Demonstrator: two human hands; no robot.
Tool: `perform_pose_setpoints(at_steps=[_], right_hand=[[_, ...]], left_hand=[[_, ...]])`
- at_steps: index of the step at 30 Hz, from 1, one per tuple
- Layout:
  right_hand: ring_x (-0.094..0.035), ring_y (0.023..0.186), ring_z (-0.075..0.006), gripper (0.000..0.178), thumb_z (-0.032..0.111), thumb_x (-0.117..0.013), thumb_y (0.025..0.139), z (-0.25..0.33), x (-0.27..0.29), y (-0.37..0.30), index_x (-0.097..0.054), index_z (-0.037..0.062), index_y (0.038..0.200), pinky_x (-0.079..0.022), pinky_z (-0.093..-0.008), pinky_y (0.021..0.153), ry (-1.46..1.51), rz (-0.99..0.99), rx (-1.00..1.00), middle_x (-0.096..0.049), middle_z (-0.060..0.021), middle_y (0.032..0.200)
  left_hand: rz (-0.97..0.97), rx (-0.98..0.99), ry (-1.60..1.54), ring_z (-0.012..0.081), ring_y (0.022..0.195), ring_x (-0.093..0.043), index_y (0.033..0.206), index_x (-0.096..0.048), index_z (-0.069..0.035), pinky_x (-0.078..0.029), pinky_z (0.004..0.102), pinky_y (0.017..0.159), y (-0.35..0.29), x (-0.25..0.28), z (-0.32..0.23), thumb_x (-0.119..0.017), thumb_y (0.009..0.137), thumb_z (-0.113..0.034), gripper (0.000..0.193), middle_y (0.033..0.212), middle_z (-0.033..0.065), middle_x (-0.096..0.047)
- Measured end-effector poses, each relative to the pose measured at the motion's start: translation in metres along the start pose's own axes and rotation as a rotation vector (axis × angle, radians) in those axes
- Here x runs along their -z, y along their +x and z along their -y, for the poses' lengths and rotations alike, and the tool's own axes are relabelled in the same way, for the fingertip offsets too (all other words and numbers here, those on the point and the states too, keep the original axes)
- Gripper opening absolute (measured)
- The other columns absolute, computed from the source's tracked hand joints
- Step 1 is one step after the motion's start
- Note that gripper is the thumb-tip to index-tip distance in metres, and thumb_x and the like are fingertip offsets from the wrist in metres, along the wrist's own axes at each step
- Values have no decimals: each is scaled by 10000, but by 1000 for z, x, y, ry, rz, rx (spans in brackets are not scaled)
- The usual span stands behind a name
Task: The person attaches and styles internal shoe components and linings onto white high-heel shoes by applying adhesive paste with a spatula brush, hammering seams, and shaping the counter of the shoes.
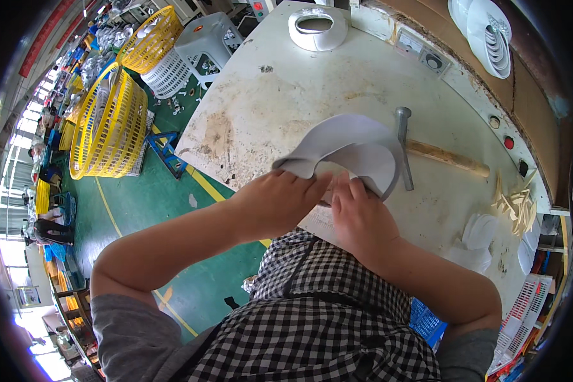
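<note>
Close in front of me at the table's near edge, I hold a white curved piece [356,130] that looks like a shoe upper, with a folded inner layer. My left hand [277,202] is closed on its left side, the thumb and fingertips pressed toward the middle. My right hand [361,213] pinches its near edge with bent fingers, right beside the left fingertips. What lies under the fingertips is hidden. Just right of the piece lies a hammer [449,157] with a long metal head and a wooden handle; the piece's right edge is next to the head.
A white ring-shaped piece [318,28] sits at the table's far end. Stacked white pieces [490,44] lie on the brown ledge at far right. Wooden strips [516,207] and white scraps [477,235] are on the right. Yellow baskets [111,130] and a grey stool [207,41] stand left.
</note>
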State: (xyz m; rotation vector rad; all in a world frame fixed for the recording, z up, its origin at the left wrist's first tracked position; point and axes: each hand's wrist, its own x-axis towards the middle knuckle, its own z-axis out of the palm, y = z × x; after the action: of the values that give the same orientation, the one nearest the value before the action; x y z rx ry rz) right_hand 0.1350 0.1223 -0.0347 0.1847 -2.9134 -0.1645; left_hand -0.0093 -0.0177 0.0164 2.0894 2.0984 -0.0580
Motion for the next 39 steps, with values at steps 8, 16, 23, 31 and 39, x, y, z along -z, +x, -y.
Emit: perform_pose_setpoints(at_steps=[8,16,23,31,39], right_hand=[[-534,1058,-322,286,84,-558,821,21,11,-10,-617,-127,1005,-548,-347,859,307,83,-113,-560,-208,1088],[-599,995,-326,257,97,-588,798,34,-9,6,-641,-47,1005,-538,-392,819,212,-149,-99,-607,-192,1041],[-639,845,-267,212,95,-602,793,33,-15,7,-618,-10,976,-560,-363,721,284,-154,-177,-587,-161,960],[-636,879,-305,269,53,-663,809,25,-10,12,-544,13,1047,-556,-397,724,448,-165,-266,-601,-146,970],[-641,860,-251,255,70,-565,816,22,-8,3,-567,-52,1040,-571,-325,690,427,-107,-85,-559,-147,984]], left_hand=[[186,124,-57,277,824,-697,1230,-570,20,-583,377,669,-16,-17,-26,-537,866,-120,392,968,141,-675],[59,158,-131,294,846,-686,969,-649,8,-577,384,751,-25,-29,-15,-585,796,-41,191,905,143,-670],[81,249,-205,306,908,-677,1097,-640,-39,-572,390,788,-25,-26,-11,-568,799,-7,308,949,155,-663],[-123,335,-396,307,967,-659,1175,-625,-110,-541,398,831,-23,-25,-11,-548,815,20,391,1006,151,-663],[30,206,-68,307,902,-658,1120,-620,-67,-551,398,782,-26,-41,0,-572,858,-79,266,964,140,-638]])
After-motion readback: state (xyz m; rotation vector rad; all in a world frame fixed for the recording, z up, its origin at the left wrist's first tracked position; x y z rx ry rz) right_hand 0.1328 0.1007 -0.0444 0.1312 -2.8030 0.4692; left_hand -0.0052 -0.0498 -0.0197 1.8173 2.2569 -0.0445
